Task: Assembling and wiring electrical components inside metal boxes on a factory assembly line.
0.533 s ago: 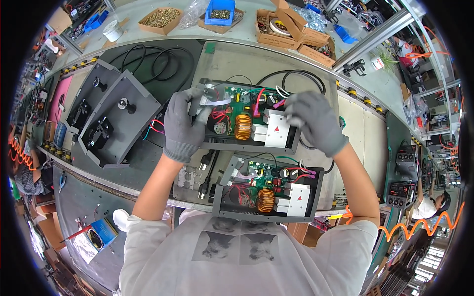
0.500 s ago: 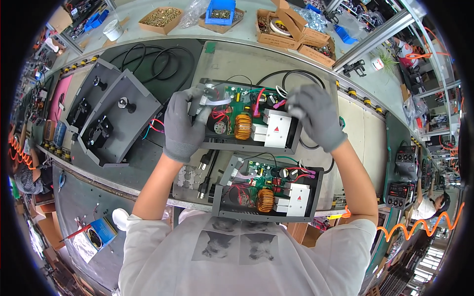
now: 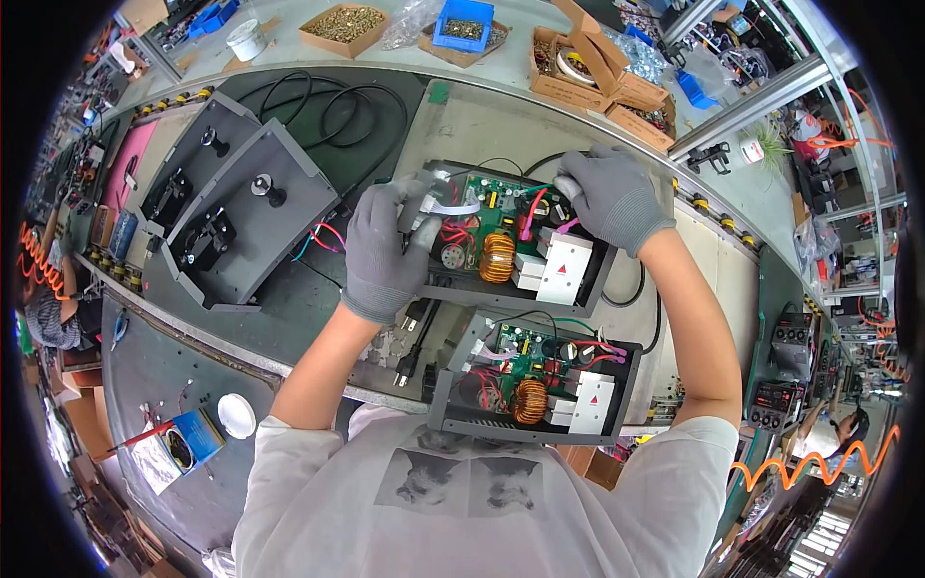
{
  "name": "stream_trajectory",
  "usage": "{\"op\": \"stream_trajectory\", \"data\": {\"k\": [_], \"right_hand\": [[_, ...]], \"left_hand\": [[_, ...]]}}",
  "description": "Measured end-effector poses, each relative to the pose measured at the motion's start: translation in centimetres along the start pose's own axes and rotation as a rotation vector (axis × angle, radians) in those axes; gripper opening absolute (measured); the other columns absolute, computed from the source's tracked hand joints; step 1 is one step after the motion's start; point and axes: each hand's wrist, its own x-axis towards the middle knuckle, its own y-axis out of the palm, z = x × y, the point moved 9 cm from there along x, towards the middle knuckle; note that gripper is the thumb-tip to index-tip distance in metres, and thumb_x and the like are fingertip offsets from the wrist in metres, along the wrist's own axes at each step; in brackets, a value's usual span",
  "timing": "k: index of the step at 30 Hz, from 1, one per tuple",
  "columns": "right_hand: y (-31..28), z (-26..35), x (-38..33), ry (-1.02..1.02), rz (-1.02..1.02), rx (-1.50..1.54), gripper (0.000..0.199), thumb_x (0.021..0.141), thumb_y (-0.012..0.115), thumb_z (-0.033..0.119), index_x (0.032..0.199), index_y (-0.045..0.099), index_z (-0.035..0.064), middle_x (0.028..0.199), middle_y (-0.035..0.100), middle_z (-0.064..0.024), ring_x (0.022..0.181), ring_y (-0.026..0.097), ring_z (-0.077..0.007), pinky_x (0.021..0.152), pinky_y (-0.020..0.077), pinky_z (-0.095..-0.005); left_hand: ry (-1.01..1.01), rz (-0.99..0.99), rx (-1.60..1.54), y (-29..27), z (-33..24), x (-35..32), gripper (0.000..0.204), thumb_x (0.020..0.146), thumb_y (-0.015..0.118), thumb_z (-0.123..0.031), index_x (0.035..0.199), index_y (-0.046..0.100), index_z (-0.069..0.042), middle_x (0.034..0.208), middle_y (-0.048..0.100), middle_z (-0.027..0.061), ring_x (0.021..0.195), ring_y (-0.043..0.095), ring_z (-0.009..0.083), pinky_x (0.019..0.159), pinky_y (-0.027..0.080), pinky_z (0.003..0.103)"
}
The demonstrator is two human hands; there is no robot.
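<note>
An open dark grey metal case (image 3: 520, 297) holds a green circuit board (image 3: 492, 196), a copper-wound coil (image 3: 497, 257) and a silver heat sink (image 3: 565, 270). Gloved in grey, my left hand (image 3: 387, 252) grips the case's left end, its thumb beside the plug of a white ribbon cable (image 3: 455, 207). At the back right corner my right hand (image 3: 619, 199) has its fingers curled together by a green wire (image 3: 536, 188); what they pinch is hidden. Closer to me sits a second open case (image 3: 540, 433) with a similar board, coil and heat sink.
Two grey covers (image 3: 289, 217) with black fittings lie at the left, beside a coiled black cable (image 3: 381, 101). Plug ends (image 3: 407, 366) lie left of the nearer case. Boxes of small parts (image 3: 345, 32) and a blue bin (image 3: 462, 26) line the back shelf.
My right hand has moved left and away from me over the case, to its back right corner, and is no longer blurred. My left hand keeps its hold. The whole view has shifted slightly.
</note>
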Motion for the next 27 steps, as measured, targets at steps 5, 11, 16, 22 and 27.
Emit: {"op": "stream_trajectory", "data": {"k": [5,11,16,22,27], "right_hand": [[1.2,-1.1,0.6,0.212,0.268,-0.117,0.017,0.087,0.065,0.025,0.093,0.065,0.0095,0.082,0.066,-0.0124,0.088,0.062,-0.0319,0.078,0.0491,-0.0450],[2.2,-0.5,-0.6,0.079,0.147,0.196,0.019,0.083,0.069,0.022,0.088,0.061,0.0055,0.081,0.065,-0.0144,0.089,0.061,-0.0337,0.077,0.0488,-0.0451],[0.9,0.1,-1.6,0.131,-0.034,0.213,0.016,0.081,0.070,0.018,0.085,0.059,0.0072,0.083,0.065,-0.0133,0.088,0.060,-0.0346,0.076,0.0488,-0.0455],[-0.2,0.4,-2.3,0.106,-0.218,0.206,0.018,0.076,0.073,0.018,0.083,0.059,0.0092,0.078,0.064,-0.0100,0.082,0.061,-0.0315,0.076,0.0480,-0.0451],[-0.9,1.1,-2.3,0.078,-0.253,0.101,0.017,0.074,0.074,0.017,0.080,0.061,0.0096,0.071,0.064,-0.0077,0.079,0.062,-0.0300,0.076,0.0478,-0.0438]], "left_hand": [[-0.003,-0.047,-0.058,-0.3,0.2,-0.5,0.040,0.074,0.074,-0.006,0.109,0.056,-0.005,0.112,0.062,0.0158,0.100,0.059,0.0372,0.084,0.049,0.043],[-0.063,0.066,0.148,-1.0,-2.0,1.3,0.042,0.071,0.066,-0.003,0.111,0.057,-0.008,0.113,0.062,0.0148,0.103,0.059,0.0341,0.088,0.046,0.043],[0.478,0.222,0.116,2.7,-8.5,5.6,0.038,0.077,0.063,-0.012,0.114,0.060,-0.009,0.112,0.064,0.0133,0.102,0.062,0.0333,0.086,0.049,0.043],[0.161,0.738,0.046,12.1,-5.4,6.6,0.024,0.090,0.060,-0.025,0.108,0.064,-0.009,0.095,0.071,0.0120,0.091,0.067,0.0289,0.081,0.052,0.037],[-0.028,0.767,-0.060,12.4,-4.8,6.9,0.027,0.088,0.066,-0.034,0.101,0.067,-0.011,0.089,0.071,0.0080,0.086,0.069,0.0249,0.078,0.053,0.037]]}}
